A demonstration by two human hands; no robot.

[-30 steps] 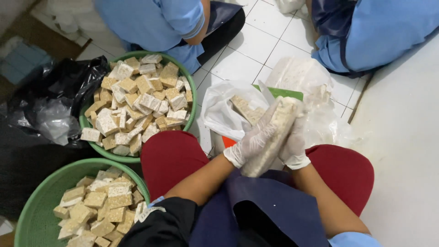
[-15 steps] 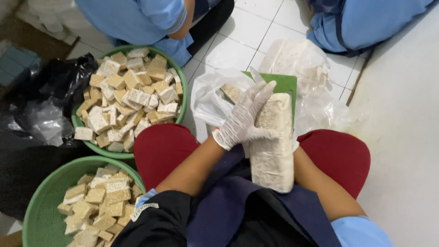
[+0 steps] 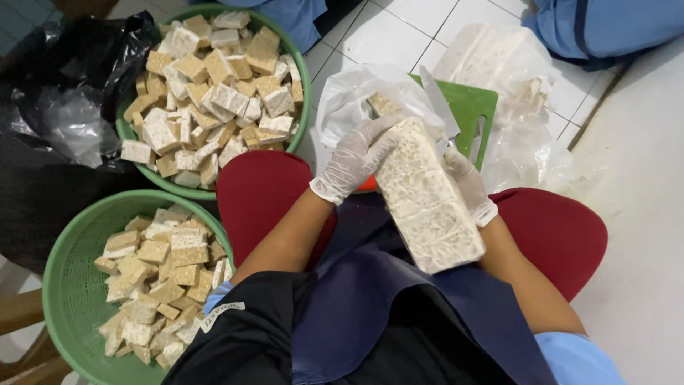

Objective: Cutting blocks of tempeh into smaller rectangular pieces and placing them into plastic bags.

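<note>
A long pale tempeh block (image 3: 427, 203) lay slanted over the person's lap, just in front of the green cutting board (image 3: 474, 107). The gloved left hand (image 3: 354, 158) pressed its grip flat on the block's far left edge; the gloved right hand (image 3: 469, 187) cupped the block's right side, fingers curled beneath. A crumpled clear plastic bag (image 3: 349, 96) lay against the board's left edge. Further left of the board sat two green baskets (image 3: 75, 285) of cut cubes.

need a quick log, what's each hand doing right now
Left hand: closed on the top of the tempeh block.
Right hand: holding the block's far side, mostly hidden.
</note>
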